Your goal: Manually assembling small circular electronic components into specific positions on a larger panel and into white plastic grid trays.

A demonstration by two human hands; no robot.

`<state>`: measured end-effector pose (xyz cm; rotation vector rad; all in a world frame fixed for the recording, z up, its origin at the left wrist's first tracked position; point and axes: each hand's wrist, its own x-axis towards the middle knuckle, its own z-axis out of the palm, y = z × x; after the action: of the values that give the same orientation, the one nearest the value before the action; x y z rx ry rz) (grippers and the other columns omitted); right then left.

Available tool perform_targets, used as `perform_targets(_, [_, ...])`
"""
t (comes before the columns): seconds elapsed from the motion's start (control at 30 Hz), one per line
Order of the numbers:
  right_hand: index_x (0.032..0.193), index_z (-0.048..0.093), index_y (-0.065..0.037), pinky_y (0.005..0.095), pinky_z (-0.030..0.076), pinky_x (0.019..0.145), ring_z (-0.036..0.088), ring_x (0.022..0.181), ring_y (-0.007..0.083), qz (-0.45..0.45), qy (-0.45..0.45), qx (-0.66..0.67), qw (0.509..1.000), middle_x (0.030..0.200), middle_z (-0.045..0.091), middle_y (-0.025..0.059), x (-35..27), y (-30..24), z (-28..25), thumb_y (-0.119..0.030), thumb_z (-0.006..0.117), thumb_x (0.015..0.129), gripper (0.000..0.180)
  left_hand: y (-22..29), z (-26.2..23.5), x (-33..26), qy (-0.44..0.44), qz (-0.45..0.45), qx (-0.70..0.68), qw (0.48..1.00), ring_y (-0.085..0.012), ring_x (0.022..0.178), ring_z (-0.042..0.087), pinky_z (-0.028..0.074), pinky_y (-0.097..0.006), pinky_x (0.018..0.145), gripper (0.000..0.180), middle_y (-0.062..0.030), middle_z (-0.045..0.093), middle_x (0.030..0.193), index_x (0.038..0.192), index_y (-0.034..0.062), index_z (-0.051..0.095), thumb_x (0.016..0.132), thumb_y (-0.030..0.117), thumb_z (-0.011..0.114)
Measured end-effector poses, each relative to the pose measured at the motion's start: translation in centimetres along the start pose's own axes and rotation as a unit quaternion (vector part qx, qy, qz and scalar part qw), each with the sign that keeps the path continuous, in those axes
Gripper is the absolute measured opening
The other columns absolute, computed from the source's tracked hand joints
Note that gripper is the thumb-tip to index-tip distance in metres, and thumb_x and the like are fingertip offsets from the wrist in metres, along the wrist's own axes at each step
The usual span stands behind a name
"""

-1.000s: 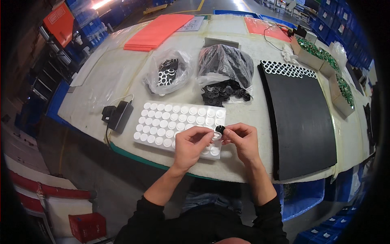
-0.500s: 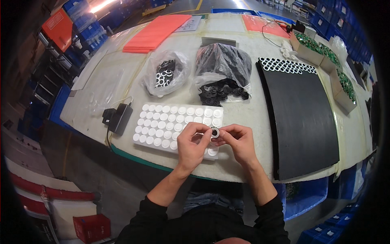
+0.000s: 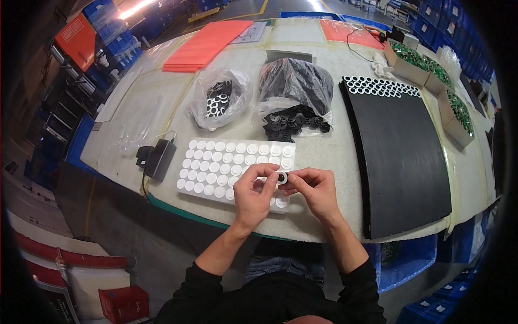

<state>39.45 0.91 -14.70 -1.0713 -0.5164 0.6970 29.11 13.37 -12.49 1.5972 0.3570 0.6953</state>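
Between my fingertips is a small white ring with a black centre (image 3: 282,177). My left hand (image 3: 254,191) pinches it from one side and my right hand (image 3: 315,190) from the other. Both hands are over the right part of a white tray (image 3: 231,202) that bears rows of round white caps (image 3: 217,156). Some caps are hidden under my hands. Beyond the tray, a clear bag (image 3: 194,110) holds white-and-black rings (image 3: 218,103). Next to it a plastic bag (image 3: 297,78) spills black disc-like parts (image 3: 294,122).
On the right lies a thick black foam sheet (image 3: 402,162) with rows of white-and-black rings (image 3: 380,86) at its far end. A black power adapter (image 3: 161,159) sits left of the tray. Boxes of green circuit boards (image 3: 415,60) stand far right. Orange-red sheets (image 3: 208,46) lie at the back.
The ring has shifted slightly to the left and turned a little between my fingers. Both hands keep nearly the same place and grip.
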Motion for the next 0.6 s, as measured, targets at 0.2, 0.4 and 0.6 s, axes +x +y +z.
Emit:
perform_targets(0.2, [0.103, 0.069, 0.008, 0.0289, 0.059, 0.072, 0.071, 0.080, 0.0176, -0.008, 0.033, 0.000, 0.999, 0.089, 0.072, 0.0134, 0.25, -0.03, 0.11, -0.006, 0.066, 0.093, 0.018, -0.39, -0.05, 0.16, -0.011, 0.067, 0.047, 0.997, -0.0086, 0.085, 0.060, 0.050, -0.021, 0.072, 0.009, -0.0080, 0.062, 0.112, 0.099, -0.0018, 0.061, 0.095, 0.006, 0.063])
perform_targets(0.4, [0.102, 0.070, 0.008, 0.0291, 0.059, 0.073, 0.070, 0.079, 0.0176, 0.004, 0.013, 0.022, 1.000, 0.087, 0.072, 0.0132, 0.17, 0.03, -0.05, -0.007, 0.066, 0.093, 0.017, -0.94, 0.22, 0.19, -0.005, 0.035, 0.030, 0.999, -0.0100, 0.084, 0.061, 0.050, -0.024, 0.075, 0.011, -0.0079, 0.065, 0.101, 0.098, -0.0023, 0.061, 0.095, 0.007, 0.064])
perform_targets(0.6, [0.101, 0.069, 0.008, 0.0292, 0.059, 0.072, 0.070, 0.081, 0.0172, 0.015, 0.006, 0.022, 1.000, 0.088, 0.072, 0.0132, 0.00, -0.13, 0.02, -0.005, 0.066, 0.092, 0.017, -0.98, 0.60, -0.02, 0.011, 0.041, 0.015, 0.999, -0.0083, 0.085, 0.060, 0.050, -0.023, 0.076, 0.011, -0.0048, 0.065, 0.093, 0.102, -0.0025, 0.059, 0.094, 0.003, 0.064])
